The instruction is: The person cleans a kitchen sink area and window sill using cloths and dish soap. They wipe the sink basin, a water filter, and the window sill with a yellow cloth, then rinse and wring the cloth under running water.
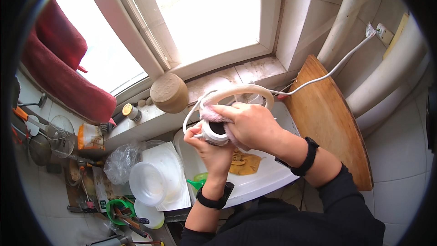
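Over the white sink, my left hand grips a white electric faucet body with a dark round face from below left. A pink cloth is held by my right hand against the upper side of that body. The thick pale curved spout arches behind both hands, and a white power cord runs from there to a wall socket. In the basin a yellow-brown cloth lies crumpled below my hands. Part of the faucet body is hidden by my fingers and the pink cloth.
A wooden board leans at the right beside white pipes. On the windowsill are a round lidded container and a small jar. Left of the sink stand a translucent bowl, a plastic bag and a green basket of utensils.
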A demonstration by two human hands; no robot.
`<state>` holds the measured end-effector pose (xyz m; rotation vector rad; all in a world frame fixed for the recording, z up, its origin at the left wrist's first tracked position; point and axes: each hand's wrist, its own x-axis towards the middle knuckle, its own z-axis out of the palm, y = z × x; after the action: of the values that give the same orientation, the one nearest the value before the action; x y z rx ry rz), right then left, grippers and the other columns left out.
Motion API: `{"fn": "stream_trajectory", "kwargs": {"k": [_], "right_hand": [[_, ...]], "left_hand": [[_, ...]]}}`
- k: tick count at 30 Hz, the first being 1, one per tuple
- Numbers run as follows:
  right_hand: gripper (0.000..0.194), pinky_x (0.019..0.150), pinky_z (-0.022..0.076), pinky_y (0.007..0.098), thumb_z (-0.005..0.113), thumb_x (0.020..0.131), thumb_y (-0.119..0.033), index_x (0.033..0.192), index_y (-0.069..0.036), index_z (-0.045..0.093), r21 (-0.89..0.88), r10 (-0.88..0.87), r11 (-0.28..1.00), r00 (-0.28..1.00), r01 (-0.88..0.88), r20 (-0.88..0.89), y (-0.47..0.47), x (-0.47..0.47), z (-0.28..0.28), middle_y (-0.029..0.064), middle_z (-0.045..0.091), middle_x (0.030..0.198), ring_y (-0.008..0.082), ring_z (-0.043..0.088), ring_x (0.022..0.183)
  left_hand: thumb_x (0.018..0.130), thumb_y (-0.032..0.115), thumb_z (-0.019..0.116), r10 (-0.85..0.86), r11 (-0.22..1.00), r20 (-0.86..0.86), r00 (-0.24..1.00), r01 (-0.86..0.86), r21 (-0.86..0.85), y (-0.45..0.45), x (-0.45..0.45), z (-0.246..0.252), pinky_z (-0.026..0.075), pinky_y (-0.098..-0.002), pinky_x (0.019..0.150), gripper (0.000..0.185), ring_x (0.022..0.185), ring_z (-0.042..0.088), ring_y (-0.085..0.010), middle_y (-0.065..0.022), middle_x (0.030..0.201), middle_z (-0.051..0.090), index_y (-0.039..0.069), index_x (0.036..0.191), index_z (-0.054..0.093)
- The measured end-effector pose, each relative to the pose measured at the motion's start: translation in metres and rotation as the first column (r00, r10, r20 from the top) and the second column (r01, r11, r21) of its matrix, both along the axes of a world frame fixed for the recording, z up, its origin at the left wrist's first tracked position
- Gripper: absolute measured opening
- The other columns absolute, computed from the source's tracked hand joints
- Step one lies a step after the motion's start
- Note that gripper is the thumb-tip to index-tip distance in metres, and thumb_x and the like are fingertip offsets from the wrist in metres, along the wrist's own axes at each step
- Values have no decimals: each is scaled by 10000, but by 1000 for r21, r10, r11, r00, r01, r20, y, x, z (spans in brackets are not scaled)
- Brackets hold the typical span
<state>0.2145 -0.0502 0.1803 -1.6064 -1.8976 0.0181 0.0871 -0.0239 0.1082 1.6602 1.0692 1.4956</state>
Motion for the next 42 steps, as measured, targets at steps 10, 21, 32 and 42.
{"fn": "stream_trajectory", "kwargs": {"k": [10, 21, 32, 42], "right_hand": [[266, 584, 499, 393, 589, 785, -93, 1043, -47, 639, 76, -26, 996, 944, 54, -329, -45, 13, -1, 162, 598, 746, 345, 604, 672], [457, 536, 488, 360, 675, 738, -106, 1186, -59, 598, 210, 93, 976, 978, -52, -188, -54, -33, -37, 78, 543, 721, 256, 583, 637], [533, 520, 474, 319, 695, 733, -68, 1252, -149, 606, 361, 40, 932, 981, 32, -190, -44, -5, -47, 79, 503, 657, 226, 539, 578], [345, 594, 505, 344, 643, 743, -99, 1088, -100, 637, 416, 104, 908, 990, -56, -93, -31, -9, -10, 77, 575, 745, 257, 585, 681]], "left_hand": [[619, 32, 789, -22, 1000, -8, 1000, 22, -12, -2, 1, 7, 375, -354, 929, 715, 1026, 474, -220, -132, 1100, 404, 89, 1088, 253], [756, 108, 755, 19, 999, -33, 999, -20, -30, -3, -2, 2, 375, -332, 928, 590, 1029, 476, -194, -113, 1104, 432, 83, 1084, 265], [599, 29, 803, 22, 999, -10, 1000, -22, -42, -3, 1, -1, 418, -331, 908, 778, 999, 514, -195, -88, 1089, 423, 99, 1135, 244], [675, 97, 793, 17, 1000, -45, 999, -17, -2, -3, 0, -2, 345, -340, 941, 745, 1047, 428, -196, -105, 1104, 375, 87, 1165, 232]]}}
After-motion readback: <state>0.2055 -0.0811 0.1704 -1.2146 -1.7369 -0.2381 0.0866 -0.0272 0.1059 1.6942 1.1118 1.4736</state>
